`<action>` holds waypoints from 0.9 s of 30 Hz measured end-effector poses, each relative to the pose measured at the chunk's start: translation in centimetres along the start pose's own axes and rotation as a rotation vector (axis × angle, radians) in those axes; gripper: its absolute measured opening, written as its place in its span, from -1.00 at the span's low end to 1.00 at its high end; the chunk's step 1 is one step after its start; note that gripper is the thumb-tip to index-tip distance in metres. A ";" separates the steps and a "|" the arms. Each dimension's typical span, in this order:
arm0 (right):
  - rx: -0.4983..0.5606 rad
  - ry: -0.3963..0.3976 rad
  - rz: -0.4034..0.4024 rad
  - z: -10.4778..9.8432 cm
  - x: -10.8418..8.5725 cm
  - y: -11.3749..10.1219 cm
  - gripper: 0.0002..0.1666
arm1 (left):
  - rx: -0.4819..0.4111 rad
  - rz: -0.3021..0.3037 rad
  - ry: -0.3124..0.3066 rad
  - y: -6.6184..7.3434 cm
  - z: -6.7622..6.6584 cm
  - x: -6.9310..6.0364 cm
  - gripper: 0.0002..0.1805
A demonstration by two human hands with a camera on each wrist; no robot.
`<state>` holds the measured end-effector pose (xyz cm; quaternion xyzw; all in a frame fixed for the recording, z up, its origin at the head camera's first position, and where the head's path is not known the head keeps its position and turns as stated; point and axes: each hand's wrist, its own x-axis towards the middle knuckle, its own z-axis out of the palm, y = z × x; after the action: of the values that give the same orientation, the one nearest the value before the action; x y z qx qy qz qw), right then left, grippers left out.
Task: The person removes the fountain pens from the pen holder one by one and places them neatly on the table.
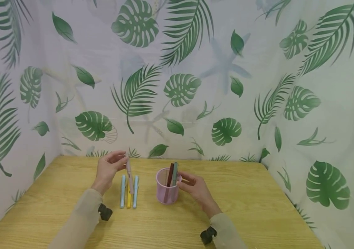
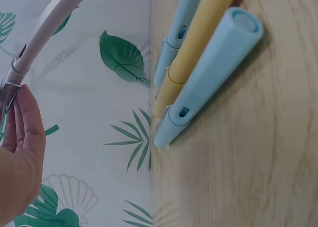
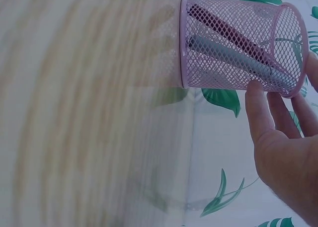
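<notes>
Pink cup: metal-looking mesh. Light-blue pens: smooth, plastic-looking. Tabletop: wood-grained, faintly glossy.

A pale pink pen, two light blue pens, a yellow pen, a dark red pen and a grey-green pen were seen. The cup was coloured pink and patterned with diamond mesh. The tabletop was streaked with yellowish-brown wood grain. The white backdrop was printed with green leaves and a faint blue starfish; the sleeves were coloured beige.
</notes>
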<state>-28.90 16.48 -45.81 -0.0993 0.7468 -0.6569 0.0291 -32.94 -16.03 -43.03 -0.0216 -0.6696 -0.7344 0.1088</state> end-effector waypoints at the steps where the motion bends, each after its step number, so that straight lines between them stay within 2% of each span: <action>1: -0.005 0.004 0.002 0.0 0.0 0.0 -0.46 | 0.005 -0.005 -0.004 0.0 0.0 0.0 -0.69; 11: 0.001 0.001 -0.002 -0.1 0.0 -0.1 -0.46 | 0.020 -0.022 -0.035 -0.6 -0.2 0.3 -0.51; 23: 0.008 0.014 0.005 -0.1 0.0 0.0 -0.47 | 0.089 -0.079 -0.049 -1.1 -1.7 0.6 -0.57; 27: 0.016 0.005 0.009 -0.1 0.0 0.1 -0.45 | 0.143 -0.109 -0.066 -1.2 -2.3 0.6 -0.54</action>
<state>-28.90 16.62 -45.89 -0.0940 0.7421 -0.6630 0.0311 -33.52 -18.33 -44.37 -0.0013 -0.7237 -0.6884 0.0479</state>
